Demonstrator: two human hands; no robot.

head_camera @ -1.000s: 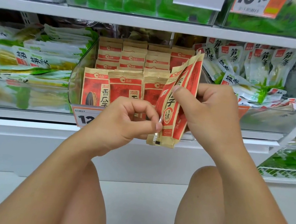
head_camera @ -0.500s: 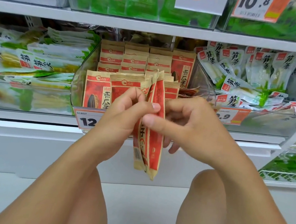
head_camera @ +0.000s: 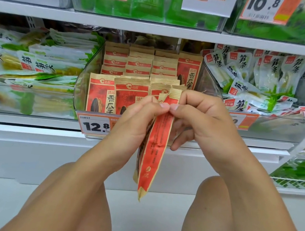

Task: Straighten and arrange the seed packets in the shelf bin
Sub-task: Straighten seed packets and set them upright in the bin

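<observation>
Nearest of all, the person's bare knees [head_camera: 218,214] frame the view as they crouch before the shelf. Just above them both hands meet: the left hand [head_camera: 137,121] and the right hand [head_camera: 204,123] each pinch the top edge of a small bundle of seed packets [head_camera: 155,151], fingers curled on it, thumbs almost touching. A second ago the bundle stood tilted up toward the right with only the right hand gripping it; now it hangs straight down, edge-on, below the shelf lip, with both hands squaring its tops. That looks to me like the evening-up step, with the bundle about ready to go back in. Behind the hands sits the clear shelf bin [head_camera: 80,92], with more seed packets standing upright in rows and room at its near right. A 12.8 price tag [head_camera: 94,125] hangs on the bin's front.
</observation>
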